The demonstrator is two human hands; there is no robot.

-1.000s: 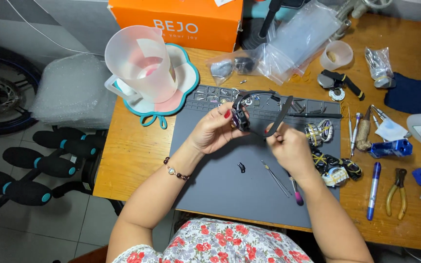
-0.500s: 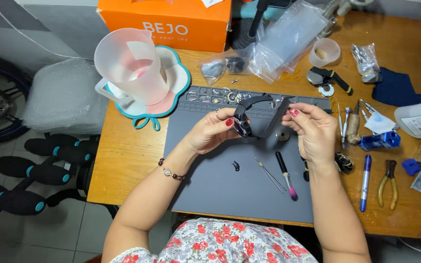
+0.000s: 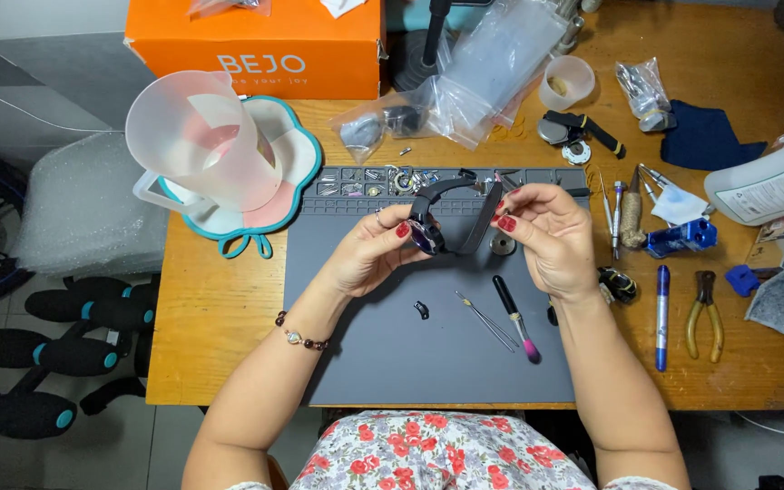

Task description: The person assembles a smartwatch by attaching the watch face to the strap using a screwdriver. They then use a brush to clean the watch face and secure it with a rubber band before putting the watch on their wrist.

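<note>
black wristwatch (image 3: 430,234) sits mid-frame above the grey mat (image 3: 383,354), pinched at its case by the left hand (image 3: 376,249); the right hand (image 3: 546,234) grips its strap. pliers (image 3: 705,313) lie far right on the table (image 3: 220,336).

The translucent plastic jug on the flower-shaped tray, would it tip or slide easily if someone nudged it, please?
The jug looks empty and thin-walled, so probably light and easily pushed. It appears to lean on the tray, so a nudge might topple it. Its rounded body would then likely roll.

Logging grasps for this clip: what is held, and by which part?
A black watch: left hand pinches the case, right hand holds the strap end.
</note>
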